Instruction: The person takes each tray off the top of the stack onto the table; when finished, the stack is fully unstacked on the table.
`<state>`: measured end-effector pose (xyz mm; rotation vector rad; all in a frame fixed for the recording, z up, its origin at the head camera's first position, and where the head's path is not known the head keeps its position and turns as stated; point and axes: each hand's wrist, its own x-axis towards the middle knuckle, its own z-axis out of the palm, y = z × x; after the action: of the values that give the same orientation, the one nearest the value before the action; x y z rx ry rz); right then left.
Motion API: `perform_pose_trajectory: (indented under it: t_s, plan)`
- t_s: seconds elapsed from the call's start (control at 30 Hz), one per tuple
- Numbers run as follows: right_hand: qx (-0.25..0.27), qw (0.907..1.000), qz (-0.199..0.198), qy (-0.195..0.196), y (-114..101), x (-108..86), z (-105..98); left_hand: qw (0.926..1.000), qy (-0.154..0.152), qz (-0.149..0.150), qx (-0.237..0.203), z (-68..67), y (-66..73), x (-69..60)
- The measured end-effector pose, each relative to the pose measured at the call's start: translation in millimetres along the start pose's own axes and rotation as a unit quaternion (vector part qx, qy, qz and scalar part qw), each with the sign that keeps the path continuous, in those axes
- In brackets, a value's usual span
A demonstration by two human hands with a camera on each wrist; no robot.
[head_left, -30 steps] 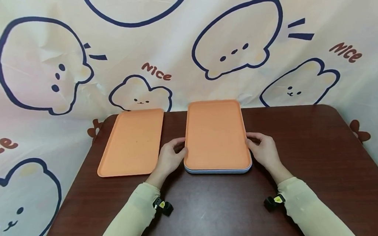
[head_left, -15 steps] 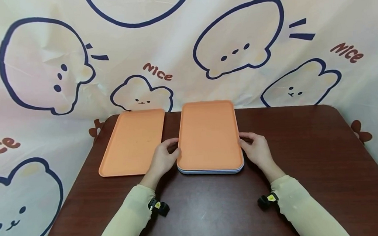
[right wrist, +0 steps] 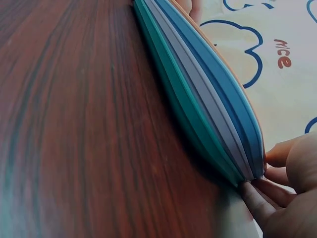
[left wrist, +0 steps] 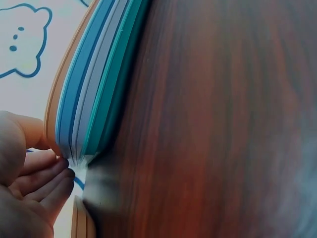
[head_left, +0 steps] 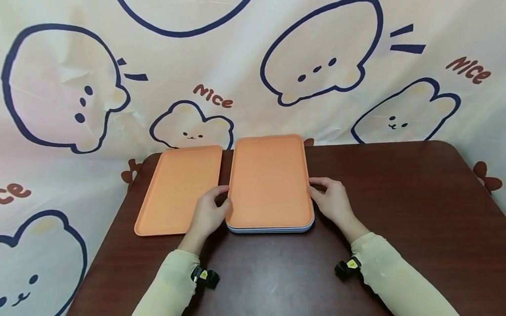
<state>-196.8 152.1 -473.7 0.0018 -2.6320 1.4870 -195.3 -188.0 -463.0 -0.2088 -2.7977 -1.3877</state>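
A stack of rectangular trays [head_left: 267, 186] lies lengthwise, orange on top. Its side shows blue, pale lavender and green layers in the left wrist view [left wrist: 94, 84] and the right wrist view [right wrist: 203, 94], green at the bottom. My left hand [head_left: 206, 213] holds the stack's left edge, thumb [left wrist: 34, 133] against the orange rim and fingers lower along the side. At the opposite edge my right hand [head_left: 335, 203] grips likewise, its fingertips [right wrist: 250, 191] at the lower layers. Both hands sit about midway along the sides.
Another orange tray surface [head_left: 177, 193] lies left of the stack, partly behind my left hand. The dark brown wooden table [head_left: 408, 205] ends at a pale cloth backdrop [head_left: 246, 69] with cartoon outlines. Sleeves and wrist cameras cross the near part of the table.
The stack has moved left together with both hands, and the gap to the orange tray surface on the left has narrowed. Both hands have kept their hold on its edges.
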Motion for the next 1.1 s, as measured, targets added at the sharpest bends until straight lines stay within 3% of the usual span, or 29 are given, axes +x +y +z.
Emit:
perform_pose_trajectory:
  t_s: [0.3, 0.6, 1.1]
  plan:
    - [-0.008, 1.0, 0.0, 0.002, -8, 2.2, 16, 0.9995, 0.015, -0.016, -0.022, -10.3, -10.6, 0.0]
    - [0.018, 0.9998, 0.002, 0.001, -16, 2.4, 30, 0.9979, 0.038, -0.031, -0.042, -16.5, -19.6, -0.4]
    - [0.02, 0.9993, -0.011, 0.03, -24, 2.1, 47, 0.9951, 0.014, -0.077, -0.061, -26.7, -24.4, 3.0]
